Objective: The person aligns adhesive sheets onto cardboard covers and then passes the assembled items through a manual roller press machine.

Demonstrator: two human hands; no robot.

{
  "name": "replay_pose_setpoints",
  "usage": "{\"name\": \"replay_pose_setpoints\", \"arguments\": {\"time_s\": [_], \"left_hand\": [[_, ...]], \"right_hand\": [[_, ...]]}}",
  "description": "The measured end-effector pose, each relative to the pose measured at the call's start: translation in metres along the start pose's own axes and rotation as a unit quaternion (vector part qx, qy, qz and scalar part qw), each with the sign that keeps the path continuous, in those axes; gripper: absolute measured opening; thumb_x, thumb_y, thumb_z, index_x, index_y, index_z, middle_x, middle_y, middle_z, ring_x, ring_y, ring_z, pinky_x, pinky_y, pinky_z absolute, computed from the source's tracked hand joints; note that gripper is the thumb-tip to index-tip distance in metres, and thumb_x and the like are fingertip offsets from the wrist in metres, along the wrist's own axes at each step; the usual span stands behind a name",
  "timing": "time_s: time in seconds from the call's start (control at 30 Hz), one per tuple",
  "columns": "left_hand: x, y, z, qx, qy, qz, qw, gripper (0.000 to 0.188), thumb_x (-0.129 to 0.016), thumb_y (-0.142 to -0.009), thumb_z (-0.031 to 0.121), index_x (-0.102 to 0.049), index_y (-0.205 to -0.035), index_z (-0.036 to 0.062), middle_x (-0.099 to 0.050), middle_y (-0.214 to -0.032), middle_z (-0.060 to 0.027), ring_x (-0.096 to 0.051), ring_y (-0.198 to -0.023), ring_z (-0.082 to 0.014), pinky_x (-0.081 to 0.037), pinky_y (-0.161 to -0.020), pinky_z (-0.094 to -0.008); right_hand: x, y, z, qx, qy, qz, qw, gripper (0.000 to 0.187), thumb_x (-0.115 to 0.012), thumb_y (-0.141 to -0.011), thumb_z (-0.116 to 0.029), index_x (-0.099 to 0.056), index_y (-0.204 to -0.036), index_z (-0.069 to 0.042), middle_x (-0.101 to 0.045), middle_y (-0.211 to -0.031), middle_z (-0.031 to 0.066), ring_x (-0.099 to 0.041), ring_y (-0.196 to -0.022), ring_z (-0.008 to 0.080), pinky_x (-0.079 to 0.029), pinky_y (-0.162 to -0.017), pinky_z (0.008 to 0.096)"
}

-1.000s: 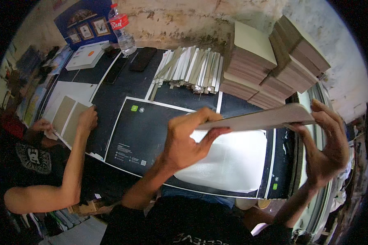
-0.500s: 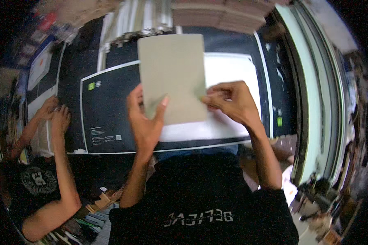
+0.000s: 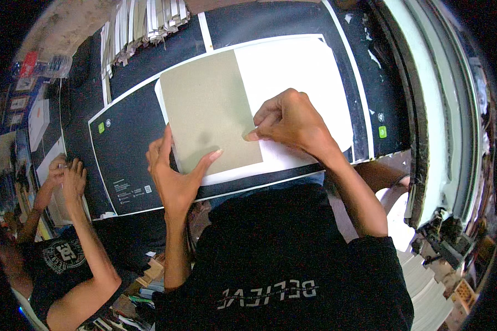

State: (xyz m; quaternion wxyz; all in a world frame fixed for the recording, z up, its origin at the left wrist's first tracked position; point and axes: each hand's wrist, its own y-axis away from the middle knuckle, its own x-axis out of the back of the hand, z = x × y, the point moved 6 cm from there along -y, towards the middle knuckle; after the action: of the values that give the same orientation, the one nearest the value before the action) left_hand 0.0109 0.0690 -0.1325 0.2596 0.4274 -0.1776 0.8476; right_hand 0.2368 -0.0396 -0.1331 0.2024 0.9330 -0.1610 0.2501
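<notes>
A stiff grey-beige board point(image 3: 207, 105) lies over the left part of a white sheet point(image 3: 298, 71). My left hand point(image 3: 174, 179) grips the board's lower left corner, with fingers along its left edge and thumb over its face. On the board's right edge, my right hand point(image 3: 292, 124) is closed in a pinch, thumb and fingertips at the rim. Its other fingers are curled in. Part of the white sheet shows past the board's left and lower edges.
Dark printed sheeting point(image 3: 127, 160) with white borders covers the table. Bundled paper strips point(image 3: 143, 25) lie at the back left. A pale green machine rail point(image 3: 425, 110) runs along the right. On the left, a co-worker's hands point(image 3: 69, 176) work at the same table.
The board has come down and left, now resting on the left part of the white sheet. Both hands have moved left with it. My view has shifted and tilted.
</notes>
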Motion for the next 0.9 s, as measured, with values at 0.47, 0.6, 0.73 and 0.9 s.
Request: {"name": "replay_pose_setpoints", "arguments": {"time_s": [0.47, 0.6, 0.73, 0.9], "left_hand": [[-0.012, 0.003, -0.01, 0.02, -0.016, -0.013, 1.0, 0.107, -0.096, -0.061, 0.047, -0.053, -0.144, -0.0025, -0.057, -0.117, -0.0164, -0.052, -0.115, -0.0301, -0.039, -0.099, -0.0522], [-0.013, 0.003, -0.011, 0.011, -0.022, -0.008, 1.0, 0.107, -0.097, -0.06, 0.047, -0.053, -0.144, -0.0023, -0.057, -0.117, -0.0163, -0.052, -0.116, -0.0298, -0.037, -0.099, -0.0514], [-0.014, 0.006, -0.016, 0.003, -0.02, 0.009, 1.0, 0.109, -0.097, -0.059, 0.049, -0.053, -0.144, -0.0019, -0.057, -0.12, -0.0164, -0.052, -0.118, -0.0294, -0.036, -0.099, -0.0513], [-0.013, 0.007, -0.011, 0.009, -0.015, -0.004, 1.0, 0.107, -0.095, -0.061, 0.05, -0.052, -0.145, -0.0021, -0.056, -0.123, -0.0168, -0.051, -0.12, -0.0294, -0.034, -0.098, -0.0525]], "right_hand": [[-0.004, 0.001, 0.004, -0.004, 0.002, 0.005, 1.0, 0.022, -0.09, -0.07, -0.008, -0.078, -0.086, 0.001, -0.075, -0.074, 0.0165, -0.072, -0.064, 0.0199, -0.059, -0.06, 0.0309], [-0.004, 0.001, 0.005, -0.011, 0.002, 0.005, 1.0, 0.021, -0.089, -0.07, -0.008, -0.078, -0.086, 0.002, -0.075, -0.074, 0.0158, -0.071, -0.062, 0.0191, -0.058, -0.059, 0.0304], [-0.005, 0.002, 0.003, -0.018, 0.018, 0.011, 1.0, 0.023, -0.089, -0.07, -0.008, -0.078, -0.087, 0.003, -0.075, -0.073, 0.0151, -0.069, -0.06, 0.0184, -0.057, -0.059, 0.0296], [-0.007, 0.003, 0.006, -0.028, 0.018, 0.022, 0.999, 0.023, -0.09, -0.069, -0.009, -0.077, -0.085, 0.002, -0.074, -0.074, 0.0169, -0.072, -0.064, 0.0225, -0.059, -0.061, 0.0314]]}}
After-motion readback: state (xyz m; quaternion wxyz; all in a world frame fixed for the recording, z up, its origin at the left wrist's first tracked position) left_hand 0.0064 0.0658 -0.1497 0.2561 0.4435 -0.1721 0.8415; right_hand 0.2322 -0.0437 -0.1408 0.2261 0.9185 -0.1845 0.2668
